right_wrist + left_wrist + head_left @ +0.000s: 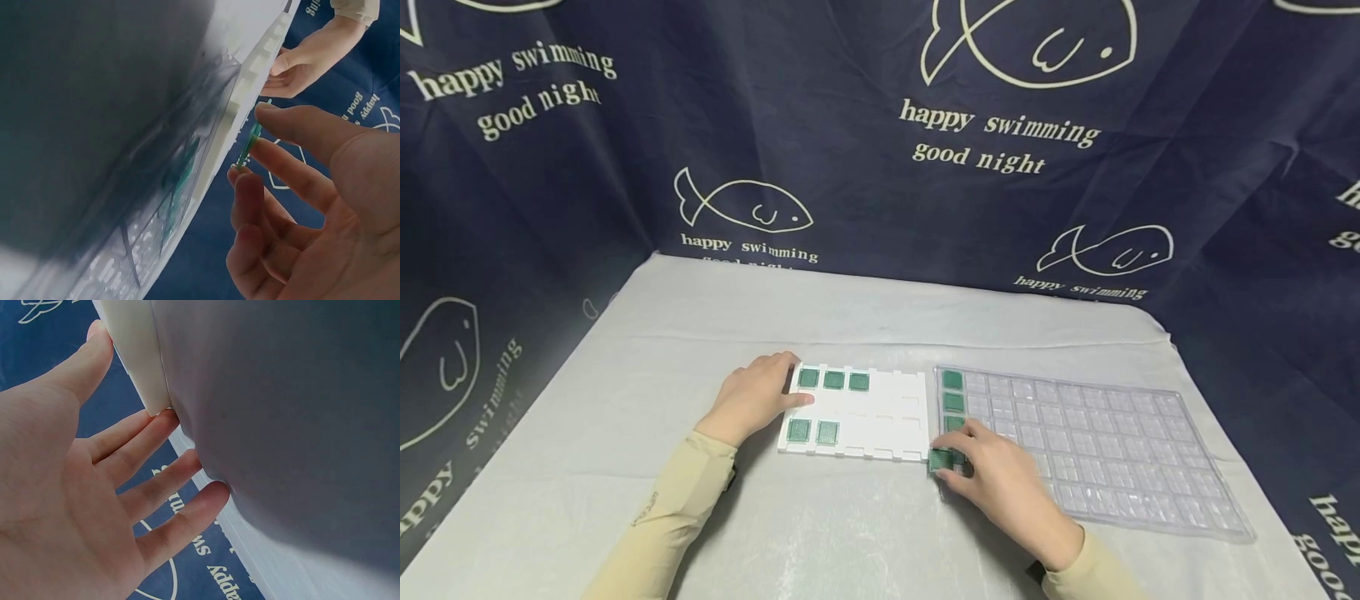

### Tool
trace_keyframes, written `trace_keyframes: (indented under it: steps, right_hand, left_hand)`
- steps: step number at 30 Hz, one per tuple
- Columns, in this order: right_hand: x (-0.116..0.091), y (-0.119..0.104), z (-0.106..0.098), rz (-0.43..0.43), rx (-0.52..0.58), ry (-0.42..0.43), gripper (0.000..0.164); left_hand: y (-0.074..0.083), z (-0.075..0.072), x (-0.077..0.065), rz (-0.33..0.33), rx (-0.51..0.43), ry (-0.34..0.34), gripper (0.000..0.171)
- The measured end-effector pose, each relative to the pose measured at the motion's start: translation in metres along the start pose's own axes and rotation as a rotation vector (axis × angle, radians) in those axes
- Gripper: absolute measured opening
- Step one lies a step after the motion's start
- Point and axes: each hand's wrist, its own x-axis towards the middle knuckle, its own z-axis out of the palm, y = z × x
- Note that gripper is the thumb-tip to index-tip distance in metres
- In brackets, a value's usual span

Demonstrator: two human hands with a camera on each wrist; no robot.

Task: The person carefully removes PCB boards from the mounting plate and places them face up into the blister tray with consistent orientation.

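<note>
My left hand [750,400] rests at the left edge of a white slotted tray [880,408], its thumb lying over the top. In the left wrist view, the fairly straight fingers [178,515] touch the tray's corner and the tabletop. Green square circuit boards sit in the white tray: three in the far row, two in the near row [827,432]. My right hand [1003,479] pinches another small green circuit board [940,460] between thumb and fingers, raised at the gap between the trays. The right wrist view shows this board [252,139] edge-on.
A clear plastic compartment tray [1105,442] lies to the right of the white one. More green boards [953,402] sit in its leftmost column, partly hidden by my right hand. A pale cloth [820,533] covers the table; a dark blue printed curtain [865,125] surrounds it.
</note>
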Motion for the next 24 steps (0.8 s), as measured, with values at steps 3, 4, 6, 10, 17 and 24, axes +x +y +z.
trace_keyframes:
  steps: [3,4,6,10,17,24]
  right_hand:
    - [-0.002,0.002,-0.002,0.002,-0.001,0.006,0.035]
    - [-0.003,0.003,-0.003,0.004,-0.001,0.007,0.035]
    - [-0.006,0.005,-0.004,0.013,0.004,0.001,0.035]
    - [-0.012,0.009,-0.005,0.033,-0.001,-0.018,0.035]
    - [-0.020,0.015,-0.005,0.052,-0.015,-0.048,0.031]
    - [-0.023,0.017,-0.003,0.055,-0.004,-0.054,0.032]
  left_hand:
    - [-0.001,0.000,0.000,-0.002,0.005,0.002,0.057]
    - [-0.001,0.000,0.000,-0.003,0.004,0.000,0.058]
    - [-0.001,0.000,0.000,-0.003,0.003,-0.002,0.059]
    - [-0.001,0.000,0.000,-0.003,0.005,-0.001,0.060]
    - [0.000,0.000,0.001,0.006,0.011,0.006,0.059]
    - [0.000,0.000,0.000,0.000,0.004,0.000,0.058]
